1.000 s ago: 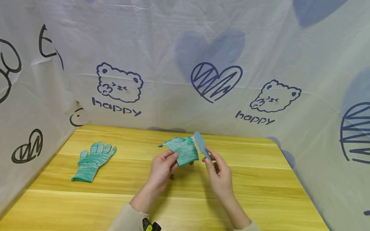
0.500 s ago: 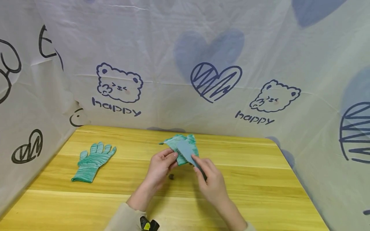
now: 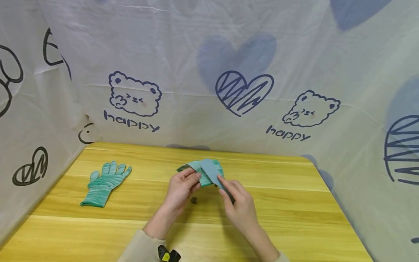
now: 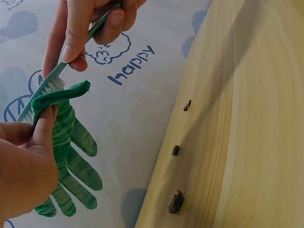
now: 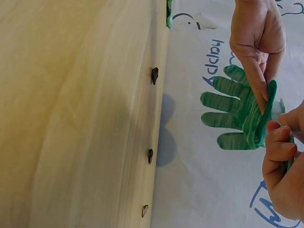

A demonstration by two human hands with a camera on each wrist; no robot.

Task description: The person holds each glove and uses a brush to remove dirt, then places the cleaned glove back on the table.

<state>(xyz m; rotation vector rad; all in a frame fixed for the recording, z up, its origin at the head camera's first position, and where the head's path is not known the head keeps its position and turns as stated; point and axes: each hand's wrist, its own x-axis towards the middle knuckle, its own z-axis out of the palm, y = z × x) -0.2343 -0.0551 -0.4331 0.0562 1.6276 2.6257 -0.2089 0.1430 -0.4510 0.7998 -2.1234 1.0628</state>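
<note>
Over the back middle of the table, my left hand [image 3: 181,187] pinches a green streaked knit glove [image 4: 64,135] at its cuff, thumb on top. In the left wrist view the glove's fingers hang downward. My right hand [image 3: 240,205] grips the dark handle of a light blue brush [image 3: 211,171], index finger laid along it. The brush's flat back faces up in the head view, and its head lies over the glove. White bristles [image 4: 56,84] show at the cuff in the left wrist view. Part of the glove is hidden behind the brush and left fingers.
A matching green glove [image 3: 104,185] lies flat at the table's left. Several small dark bits [image 4: 175,202] sit on the wooden table [image 3: 294,218] beneath the hands. White printed cloth [image 3: 183,65] hangs behind the back edge and at both sides.
My right hand has brought the brush left from the glove's right edge onto its face. The glove's upper part has since dipped lower. My left hand keeps its pinch in nearly the same spot.
</note>
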